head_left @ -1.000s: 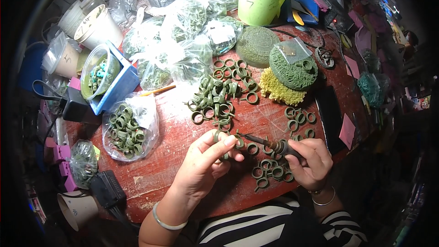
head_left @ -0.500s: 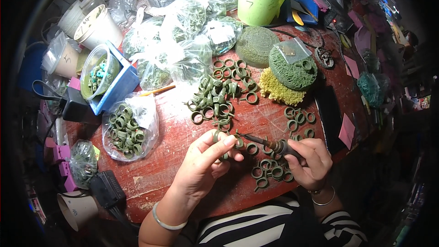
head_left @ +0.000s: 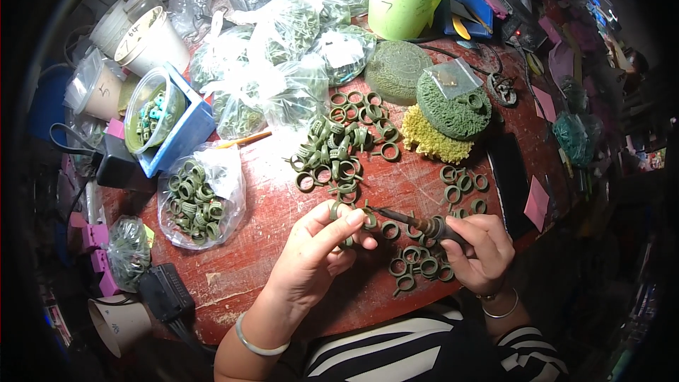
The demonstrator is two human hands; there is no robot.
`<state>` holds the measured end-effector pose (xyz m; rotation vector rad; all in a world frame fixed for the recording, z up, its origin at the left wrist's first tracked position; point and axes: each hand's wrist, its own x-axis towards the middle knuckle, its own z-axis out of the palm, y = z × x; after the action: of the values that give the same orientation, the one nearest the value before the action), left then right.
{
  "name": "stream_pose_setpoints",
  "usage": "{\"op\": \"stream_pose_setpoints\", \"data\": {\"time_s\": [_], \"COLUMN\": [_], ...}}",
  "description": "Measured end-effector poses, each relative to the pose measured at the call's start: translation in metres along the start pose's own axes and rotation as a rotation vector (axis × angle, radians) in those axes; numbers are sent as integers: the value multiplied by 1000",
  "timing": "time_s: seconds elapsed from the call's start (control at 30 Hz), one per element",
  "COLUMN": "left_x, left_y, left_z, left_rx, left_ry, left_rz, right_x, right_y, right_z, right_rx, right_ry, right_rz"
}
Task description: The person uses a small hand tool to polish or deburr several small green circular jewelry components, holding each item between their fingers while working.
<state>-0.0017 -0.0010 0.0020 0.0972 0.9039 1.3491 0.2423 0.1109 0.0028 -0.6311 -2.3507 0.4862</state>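
Note:
My left hand point(head_left: 318, 255) pinches a small dark green ring point(head_left: 367, 221) between thumb and fingers, with more green pieces partly hidden in those fingers. My right hand point(head_left: 481, 255) grips a pen-like tool point(head_left: 403, 218) with a dark handle and thin metal tip. The tip is at the held ring; whether it touches is unclear. Loose green rings lie in a large pile point(head_left: 325, 163) beyond my hands, in a group point(head_left: 421, 265) below the tool and in a smaller group point(head_left: 458, 182) at the right. A clear bag of rings point(head_left: 198, 205) lies left of my left hand.
The red table point(head_left: 226, 276) holds several stuffed clear bags point(head_left: 276, 78), a green bucket point(head_left: 396, 7), sponge discs point(head_left: 453, 106), a blue tray point(head_left: 177, 141) with a tub, white cups point(head_left: 148, 42), a black flat object point(head_left: 508, 177), pink paper point(head_left: 536, 201) and a dark cabled box point(head_left: 166, 290).

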Motion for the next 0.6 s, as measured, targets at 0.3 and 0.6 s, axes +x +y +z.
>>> {"op": "stream_pose_setpoints", "data": {"time_s": [0.3,0.6], "left_x": [-3,2], "left_y": [0,-1], "left_z": [-1,0], "left_rx": [3,9], "left_ry": [12,8], "left_rz": [20,3], "right_x": [2,0], "right_y": [-1,1], "right_z": [1,-1], "right_rx": [4,-10], "right_ry": [-8,-8], "right_rz": [-8,5]}}
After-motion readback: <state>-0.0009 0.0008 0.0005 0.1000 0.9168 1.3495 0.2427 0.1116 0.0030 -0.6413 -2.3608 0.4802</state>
